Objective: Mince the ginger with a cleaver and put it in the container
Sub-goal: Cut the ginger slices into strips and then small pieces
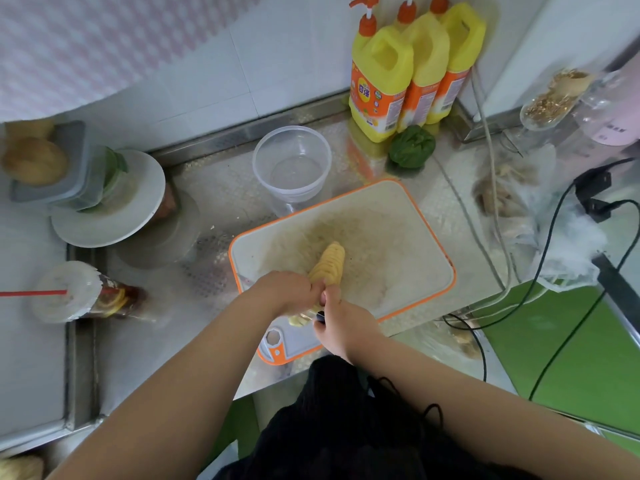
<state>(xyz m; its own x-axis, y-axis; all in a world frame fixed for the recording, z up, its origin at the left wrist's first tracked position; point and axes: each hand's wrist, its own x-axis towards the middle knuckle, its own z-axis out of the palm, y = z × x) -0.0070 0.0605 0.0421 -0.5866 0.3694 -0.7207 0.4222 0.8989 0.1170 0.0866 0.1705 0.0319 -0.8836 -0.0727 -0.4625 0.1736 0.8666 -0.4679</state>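
Note:
A row of pale yellow ginger [330, 263] slices lies fanned out on the white cutting board [398, 237] with the orange rim. My left hand [285, 292] holds the near end of the row with curled fingers. My right hand [343, 323] sits right beside it and grips the dark handle of the cleaver [320, 317]; the blade is almost wholly hidden between my hands. A small bit of ginger [298, 320] shows under my left wrist. The clear round plastic container [292, 168] stands empty just beyond the board's far left corner.
Three yellow detergent bottles [408, 74] and a green bundle [412, 150] stand at the back. White plates [114, 209] and an iced drink cup [69, 292] are on the left. A plastic bag [519, 199] and black cables [554, 244] lie on the right.

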